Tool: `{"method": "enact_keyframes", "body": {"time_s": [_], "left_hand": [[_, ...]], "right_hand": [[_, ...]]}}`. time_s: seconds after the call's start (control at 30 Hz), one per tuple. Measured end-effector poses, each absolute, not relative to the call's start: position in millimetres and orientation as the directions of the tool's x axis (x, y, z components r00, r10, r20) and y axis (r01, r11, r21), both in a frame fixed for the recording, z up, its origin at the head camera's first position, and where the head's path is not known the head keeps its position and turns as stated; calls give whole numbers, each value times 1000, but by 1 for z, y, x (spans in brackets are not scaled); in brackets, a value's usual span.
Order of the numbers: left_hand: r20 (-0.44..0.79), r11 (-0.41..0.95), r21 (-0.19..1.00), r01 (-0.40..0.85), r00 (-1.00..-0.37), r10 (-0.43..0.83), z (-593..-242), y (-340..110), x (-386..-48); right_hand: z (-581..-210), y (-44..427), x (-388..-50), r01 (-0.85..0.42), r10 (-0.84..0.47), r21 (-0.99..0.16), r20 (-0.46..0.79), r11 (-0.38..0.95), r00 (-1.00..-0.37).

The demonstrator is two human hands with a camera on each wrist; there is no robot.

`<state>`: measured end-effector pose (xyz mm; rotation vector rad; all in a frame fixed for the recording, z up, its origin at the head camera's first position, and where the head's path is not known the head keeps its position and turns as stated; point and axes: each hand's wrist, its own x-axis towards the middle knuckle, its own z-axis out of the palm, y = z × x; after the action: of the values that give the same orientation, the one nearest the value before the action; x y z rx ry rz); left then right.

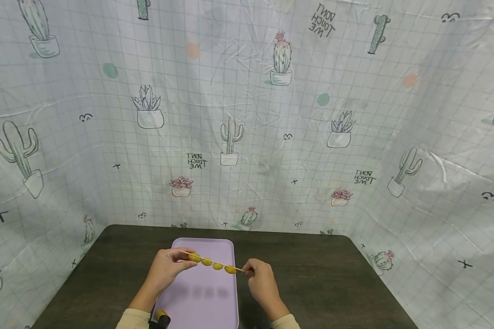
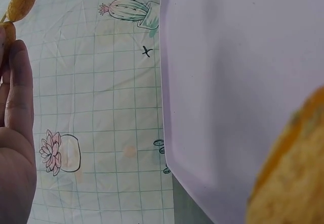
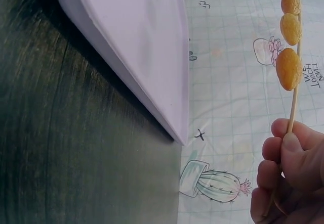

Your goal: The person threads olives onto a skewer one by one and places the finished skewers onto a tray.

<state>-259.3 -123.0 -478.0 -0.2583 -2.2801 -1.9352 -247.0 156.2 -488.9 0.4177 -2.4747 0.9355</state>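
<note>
A thin wooden skewer (image 1: 239, 269) carries several wrinkled, oval yellow fruits (image 3: 289, 70) in a row, held above the lilac tray (image 1: 206, 306). My left hand (image 1: 167, 268) pinches the fruit at the far left of the row between thumb and fingers, the skewer's tip showing past it. With thumb and curled fingers, my right hand (image 3: 288, 171) grips the bare right end of the stick; a short gap separates these fingers from the nearest fruit. One more yellow fruit (image 1: 161, 314) is at the tray's near left, partly covered by the black wrist strap; it looks large and blurred in the left wrist view.
The tray stands on a dark wooden table (image 1: 313, 283), its raised rim (image 1: 235, 292) between my forearms. Light curtains (image 1: 247, 183) printed with cacti enclose the table's back and sides.
</note>
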Motion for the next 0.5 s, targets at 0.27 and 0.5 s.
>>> {"method": "enact_keyframes", "body": {"time_s": [0.27, 0.5], "left_hand": [[237, 143, 958, 248, -968, 87, -476, -122, -258], [245, 228, 932, 280, -955, 170, -476, -135, -259]], "right_hand": [[-491, 159, -247, -403, -88, -598, 485, 693, -870], [-489, 164, -251, -379, -69, -640, 455, 669, -888]]}}
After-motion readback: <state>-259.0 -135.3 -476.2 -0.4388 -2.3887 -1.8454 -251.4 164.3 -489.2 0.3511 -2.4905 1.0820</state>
